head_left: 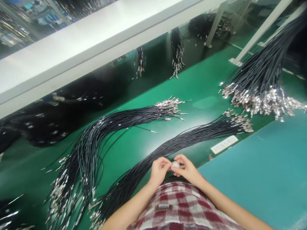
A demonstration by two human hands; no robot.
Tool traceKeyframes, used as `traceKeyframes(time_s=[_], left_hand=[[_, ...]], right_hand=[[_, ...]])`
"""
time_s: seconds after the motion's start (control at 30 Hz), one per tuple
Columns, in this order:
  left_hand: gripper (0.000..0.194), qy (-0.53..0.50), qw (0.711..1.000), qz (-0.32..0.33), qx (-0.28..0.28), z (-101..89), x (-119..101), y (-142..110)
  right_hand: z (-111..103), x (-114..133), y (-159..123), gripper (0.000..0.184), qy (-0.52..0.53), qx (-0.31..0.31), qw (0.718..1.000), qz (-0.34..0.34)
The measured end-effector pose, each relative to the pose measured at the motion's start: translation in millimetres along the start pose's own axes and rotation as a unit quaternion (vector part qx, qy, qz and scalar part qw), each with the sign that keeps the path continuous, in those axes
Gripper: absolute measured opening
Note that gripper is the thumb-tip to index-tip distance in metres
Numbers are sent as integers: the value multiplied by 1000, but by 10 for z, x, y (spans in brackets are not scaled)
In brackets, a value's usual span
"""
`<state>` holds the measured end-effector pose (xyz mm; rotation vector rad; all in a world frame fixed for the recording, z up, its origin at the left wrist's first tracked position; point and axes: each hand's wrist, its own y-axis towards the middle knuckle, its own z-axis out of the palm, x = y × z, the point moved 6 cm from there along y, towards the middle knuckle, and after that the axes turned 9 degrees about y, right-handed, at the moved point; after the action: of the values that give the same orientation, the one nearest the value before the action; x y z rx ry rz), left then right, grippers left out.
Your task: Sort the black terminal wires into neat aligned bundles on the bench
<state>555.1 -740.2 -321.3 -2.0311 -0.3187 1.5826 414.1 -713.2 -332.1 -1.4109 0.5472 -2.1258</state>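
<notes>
In front of my plaid-covered waist, my right hand is closed round a small white piece whose exact kind I cannot make out. My left hand is pinched at its near side, fingertips meeting the white piece's edge; what lies between them is hidden. Just beyond both hands runs a long bundle of thin black cables with shiny metal ends. A second black cable bundle curves across the green tabletop farther off.
A large cable bunch fans out at the right. The labelled white strip lies beside a blue-green mat. A pale shelf beam crosses above the table, with smaller cable bunches under it. Dark heaps lie at left.
</notes>
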Motion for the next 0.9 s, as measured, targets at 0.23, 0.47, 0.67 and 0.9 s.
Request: traceKeyframes(time_s=[0.23, 0.47, 0.67, 0.9], left_hand=[[23, 76, 994, 58, 45, -187, -242, 330], [12, 263, 952, 154, -24, -408, -408, 454], [20, 406, 909, 68, -66, -404, -209, 759], [19, 402, 913, -54, -42, -358, 31, 832]], right_hand=[[211, 172, 161, 36, 81, 64, 992, 71], [322, -99, 197, 27, 150, -52, 971, 179], [313, -311, 290, 16, 161, -141, 948, 235], [305, -335, 407, 8, 146, -167, 942, 250]])
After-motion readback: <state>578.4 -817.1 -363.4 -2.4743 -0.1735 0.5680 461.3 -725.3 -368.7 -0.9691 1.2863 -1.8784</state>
